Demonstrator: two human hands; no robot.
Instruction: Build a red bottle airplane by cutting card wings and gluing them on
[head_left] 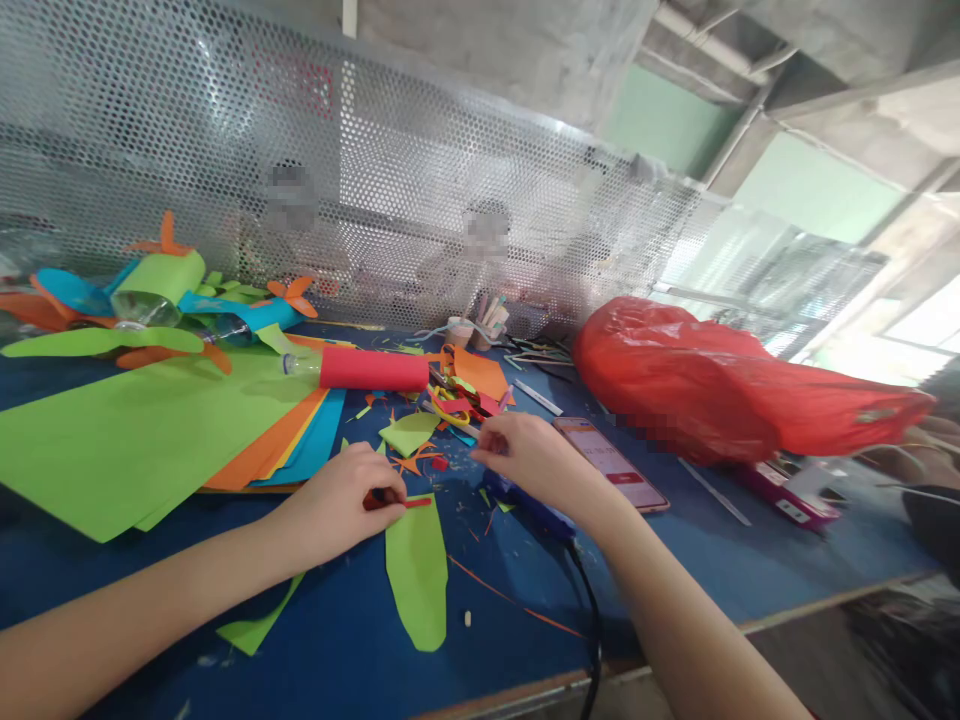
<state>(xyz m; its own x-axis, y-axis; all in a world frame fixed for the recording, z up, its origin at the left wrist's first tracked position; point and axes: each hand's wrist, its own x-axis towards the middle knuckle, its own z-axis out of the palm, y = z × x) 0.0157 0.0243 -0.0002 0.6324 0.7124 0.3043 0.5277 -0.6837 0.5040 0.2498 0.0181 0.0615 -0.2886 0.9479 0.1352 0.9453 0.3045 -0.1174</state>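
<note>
Over the near part of the blue tabletop (337, 650), your two bare forearms reached in from the lower corners and converged toward the middle. Your left hand (352, 500) was low and palm-down, its knuckles raised and its fingers curled inward, with thumb and index finger clamped on a thin red strip (418, 503). That strip lay across the top end of a green paper cutout (417, 585), whose rounded end pointed toward you. Your right hand (529, 455) angled in from the right, wrist bent, fingers curled toward the thumb and pointing left; whether their tips met or held anything, you could not tell from this view. Below it was a blue tool (529, 508) with a black cord (590, 610) running to the table's near edge, and a phone (615, 468) lay just beside your right wrist. Beyond your hands, a red-wrapped bottle (375, 369) lay on its side near paper scraps (409, 434).
</note>
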